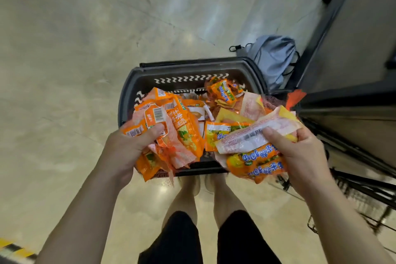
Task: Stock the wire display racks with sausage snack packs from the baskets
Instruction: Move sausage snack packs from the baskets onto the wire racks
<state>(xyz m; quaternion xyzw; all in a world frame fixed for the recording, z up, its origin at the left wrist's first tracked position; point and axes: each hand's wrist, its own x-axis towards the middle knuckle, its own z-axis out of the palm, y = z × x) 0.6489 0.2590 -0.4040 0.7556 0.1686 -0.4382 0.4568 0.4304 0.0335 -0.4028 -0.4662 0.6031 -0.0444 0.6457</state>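
A dark plastic basket (128,83) stands on the floor in front of my feet, with orange and yellow sausage snack packs (222,92) loose inside it. My left hand (126,148) grips a bunch of orange packs (177,133) above the basket's near left corner. My right hand (300,154) holds another bunch of packs (255,156) over the near right corner, thumb pressed on a pale barcoded wrapper. A black wire display rack (360,186) slants along the right edge, blurred.
A grey drawstring bag (274,58) lies on the floor behind the basket, against a dark shelving unit (347,49) at the right. Pale glossy floor (75,49) spreads to the left and far side. A yellow-black striped strip (12,246) marks the bottom left corner.
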